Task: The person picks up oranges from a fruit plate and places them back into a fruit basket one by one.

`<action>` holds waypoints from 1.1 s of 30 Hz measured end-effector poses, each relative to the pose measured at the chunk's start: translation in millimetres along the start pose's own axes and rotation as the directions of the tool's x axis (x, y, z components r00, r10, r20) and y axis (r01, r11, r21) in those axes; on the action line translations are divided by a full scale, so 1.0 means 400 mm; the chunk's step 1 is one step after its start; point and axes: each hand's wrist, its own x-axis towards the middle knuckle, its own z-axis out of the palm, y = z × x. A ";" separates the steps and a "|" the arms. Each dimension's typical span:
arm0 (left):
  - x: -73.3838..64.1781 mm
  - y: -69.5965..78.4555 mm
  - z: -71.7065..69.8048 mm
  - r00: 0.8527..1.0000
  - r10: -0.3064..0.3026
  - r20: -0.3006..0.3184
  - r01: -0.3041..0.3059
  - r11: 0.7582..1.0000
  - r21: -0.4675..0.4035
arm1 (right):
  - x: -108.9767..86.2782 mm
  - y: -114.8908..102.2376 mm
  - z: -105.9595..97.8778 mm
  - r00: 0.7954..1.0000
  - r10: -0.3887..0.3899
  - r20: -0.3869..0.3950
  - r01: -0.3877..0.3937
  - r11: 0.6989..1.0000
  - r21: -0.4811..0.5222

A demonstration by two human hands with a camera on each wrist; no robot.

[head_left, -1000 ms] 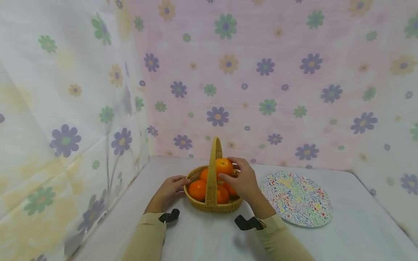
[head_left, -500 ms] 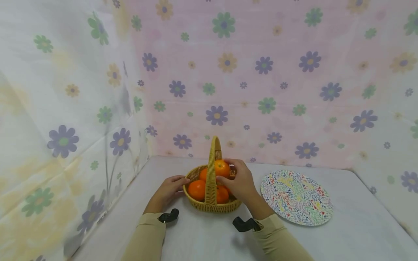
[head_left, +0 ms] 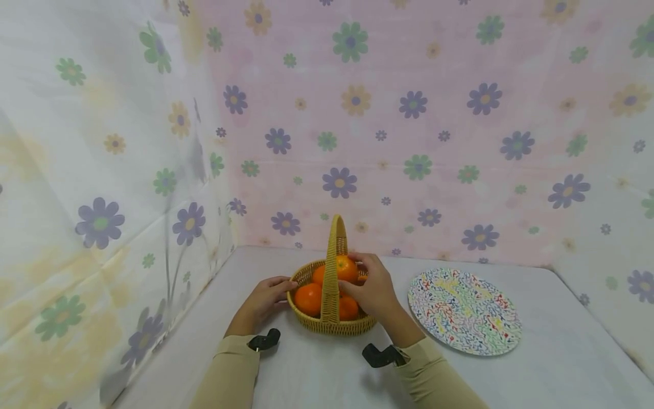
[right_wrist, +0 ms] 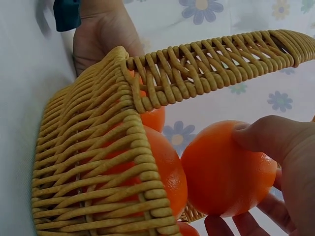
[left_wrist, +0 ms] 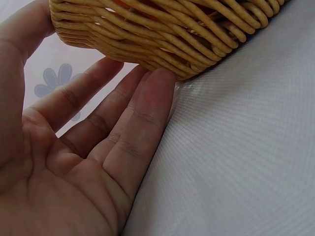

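A wicker basket (head_left: 334, 326) with a tall arched handle stands on the table, holding several oranges (head_left: 309, 299). At its left side, my left hand (head_left: 263, 301) has the thumb over the rim and the fingers against the outer wall; the left wrist view shows those fingertips (left_wrist: 157, 88) low on the weave. My right hand (head_left: 375, 287) holds one orange (right_wrist: 226, 169) between thumb and fingers, just right of the handle. This orange sits at rim height, against another orange (right_wrist: 167, 169) in the right wrist view. The handle partly hides the fruit in the head view.
A round, speckled multicolour board (head_left: 465, 312) lies on the white-covered table (head_left: 317, 375) to the right of the basket. Flower-patterned cloth (head_left: 378, 165) hangs behind and on both sides.
My right hand has lowered its orange a little, down and to the left, closer to the other fruit in the basket. The left hand and the basket have stayed in place.
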 end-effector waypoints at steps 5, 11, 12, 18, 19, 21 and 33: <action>-0.002 0.004 0.000 1.000 -0.011 -0.001 0.011 1.000 0.002 | -0.001 -0.003 0.010 1.000 0.014 -0.005 -0.014 0.999 -0.028; -0.003 0.002 -0.001 1.000 -0.013 0.007 0.013 1.000 -0.009 | -0.003 -0.003 0.015 1.000 0.000 -0.009 0.000 0.999 -0.046; -0.003 0.002 -0.001 1.000 -0.010 0.009 0.011 1.000 -0.010 | -0.003 -0.003 0.016 1.000 -0.006 -0.008 0.005 0.999 -0.050; -0.003 0.002 -0.002 1.000 -0.015 -0.001 0.015 1.000 -0.003 | -0.006 -0.005 0.021 1.000 -0.019 0.011 0.020 0.997 -0.072; -0.002 0.002 -0.002 1.000 -0.018 -0.004 0.018 1.000 -0.001 | -0.008 -0.005 0.021 1.000 -0.021 0.015 0.023 0.997 -0.073; -0.002 0.002 -0.002 1.000 -0.021 -0.008 0.021 1.000 -0.002 | -0.011 -0.005 0.023 1.000 -0.022 0.018 0.024 0.997 -0.076; 0.002 0.003 -0.003 1.000 -0.012 0.000 0.012 1.000 0.009 | -0.006 0.020 0.039 0.997 -0.083 0.009 0.083 0.978 -0.189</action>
